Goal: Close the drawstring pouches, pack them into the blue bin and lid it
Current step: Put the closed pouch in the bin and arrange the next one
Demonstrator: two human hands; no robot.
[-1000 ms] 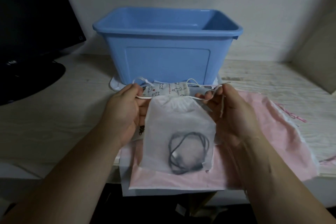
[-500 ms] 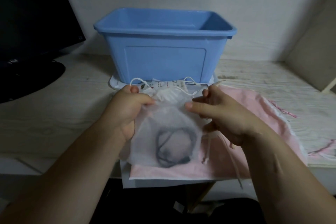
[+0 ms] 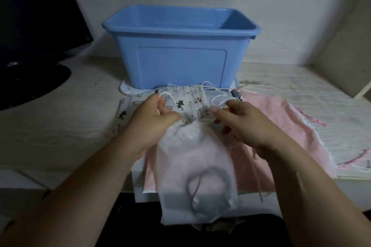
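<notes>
White non-woven fabric fills the middle of my view: the white pouch (image 3: 196,166) sits just in front of the blue bin (image 3: 180,56), its mouth bunched between both hands and its lower end drooping past the bench (image 3: 60,126) edge. A dark coiled cable (image 3: 208,186) shows through its lower half.

I have the left hand (image 3: 150,120) with its fingers (image 3: 170,117) curled round a loop of white cord (image 3: 163,94) at the left of the mouth. The right hand (image 3: 245,124) pinches cord strands at the right of it, fingers bent in.

I judge the step in hand to be cinching this pouch, and it looks nearly done, since the neck is gathered to a narrow pucker. The bin stands open; from this angle I see nothing in it.

Between the bin and my hands a cat-print pouch (image 3: 180,102) lies flat, and to the bin's front right spreads a pink pouch (image 3: 281,126); both probably wait their turn.

Next I would need to lift the cinched pouch over the bin's near rim and release it inside, keeping the cords from snagging the cat-print pouch underneath.
</notes>
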